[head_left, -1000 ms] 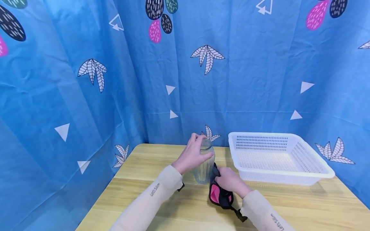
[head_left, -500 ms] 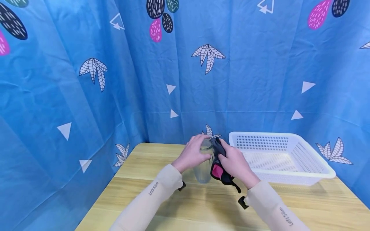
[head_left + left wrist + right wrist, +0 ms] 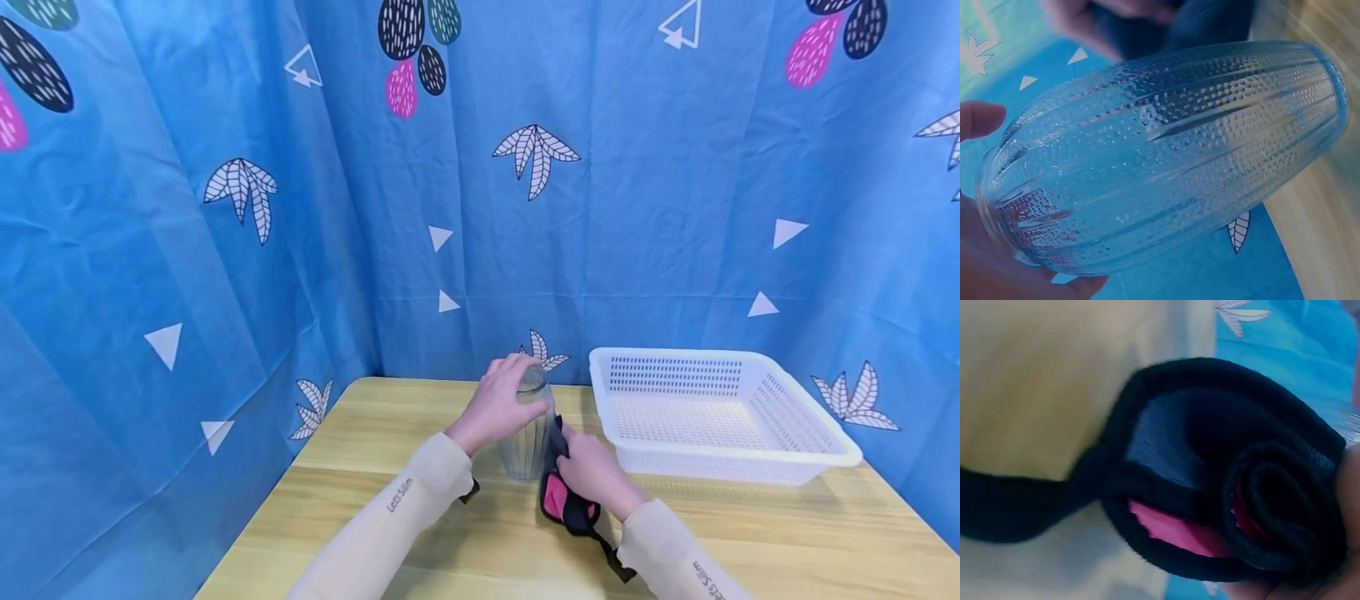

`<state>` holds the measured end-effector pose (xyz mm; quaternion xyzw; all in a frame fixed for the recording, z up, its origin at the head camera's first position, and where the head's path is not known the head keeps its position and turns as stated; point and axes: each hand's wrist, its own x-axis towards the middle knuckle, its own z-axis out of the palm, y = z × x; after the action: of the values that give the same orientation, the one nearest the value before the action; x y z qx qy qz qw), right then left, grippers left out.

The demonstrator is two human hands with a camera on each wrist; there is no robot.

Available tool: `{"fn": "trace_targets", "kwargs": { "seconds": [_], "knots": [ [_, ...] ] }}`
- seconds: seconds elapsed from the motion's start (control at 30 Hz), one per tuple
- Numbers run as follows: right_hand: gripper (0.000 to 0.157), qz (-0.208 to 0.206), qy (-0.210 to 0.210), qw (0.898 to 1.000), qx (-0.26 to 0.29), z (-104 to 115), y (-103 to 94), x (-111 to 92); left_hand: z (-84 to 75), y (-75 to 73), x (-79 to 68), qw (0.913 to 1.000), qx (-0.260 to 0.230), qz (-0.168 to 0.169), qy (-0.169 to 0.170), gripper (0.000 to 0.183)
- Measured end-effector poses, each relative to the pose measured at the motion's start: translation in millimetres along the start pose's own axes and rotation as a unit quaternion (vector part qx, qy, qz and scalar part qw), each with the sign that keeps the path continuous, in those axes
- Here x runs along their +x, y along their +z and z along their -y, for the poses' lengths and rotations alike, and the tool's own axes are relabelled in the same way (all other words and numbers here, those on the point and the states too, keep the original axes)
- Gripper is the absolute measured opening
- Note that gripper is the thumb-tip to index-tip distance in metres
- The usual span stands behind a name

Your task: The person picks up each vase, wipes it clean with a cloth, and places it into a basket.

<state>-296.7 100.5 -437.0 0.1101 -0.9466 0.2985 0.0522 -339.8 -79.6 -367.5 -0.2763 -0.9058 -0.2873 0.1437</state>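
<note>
A clear ribbed glass vase [image 3: 527, 450] with a dimpled surface stands upright on the table. My left hand [image 3: 498, 404] grips it around the neck, thumb on the near side and fingers over the rim. In the left wrist view the vase [image 3: 1166, 156] fills most of the picture. My right hand [image 3: 594, 468] holds a folded black fabric piece with pink lining [image 3: 576, 512] against the vase's right side. Up close, the fabric piece [image 3: 1172, 419] shows a rolled end, black edging and a strap [image 3: 1010, 506] trailing off.
A white perforated plastic basket [image 3: 738, 461] stands at the back right, close beyond my right hand. The wooden table [image 3: 360, 475] meets a blue patterned curtain [image 3: 667, 208] at the back and left.
My right hand rises with the black fabric piece to near the vase's rim, then comes back down along its right side. The left hand keeps its hold on the neck.
</note>
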Motion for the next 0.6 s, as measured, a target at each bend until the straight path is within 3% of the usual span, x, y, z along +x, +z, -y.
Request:
{"fn": "trace_targets", "kwargs": {
  "seconds": [0.2, 0.33, 0.47, 0.6],
  "knots": [
    [0.046, 0.044, -0.005, 0.999, -0.024, -7.8, 10.0, -1.1, 1.4, 0.8, -2.3, 0.9999, 0.016, 0.002, -0.003, 0.065],
    [0.043, 0.028, -0.007, 1.000, -0.012, -2.4, -2.9, -1.2, -0.3, 0.9, -2.6, 0.9997, 0.024, 0.003, -0.008, 0.068],
    [0.060, 0.006, 0.001, 1.000, 0.028, 8.4, -21.8, -2.6, -1.0, -0.8, -1.6, 0.9984, 0.055, -0.005, -0.006, 0.071],
    [0.061, -0.033, -0.018, 0.998, 0.043, 19.7, -41.7, -2.5, -2.1, -4.1, -2.0, 0.9985, 0.055, -0.006, -0.005, 0.071]
  ]
}}
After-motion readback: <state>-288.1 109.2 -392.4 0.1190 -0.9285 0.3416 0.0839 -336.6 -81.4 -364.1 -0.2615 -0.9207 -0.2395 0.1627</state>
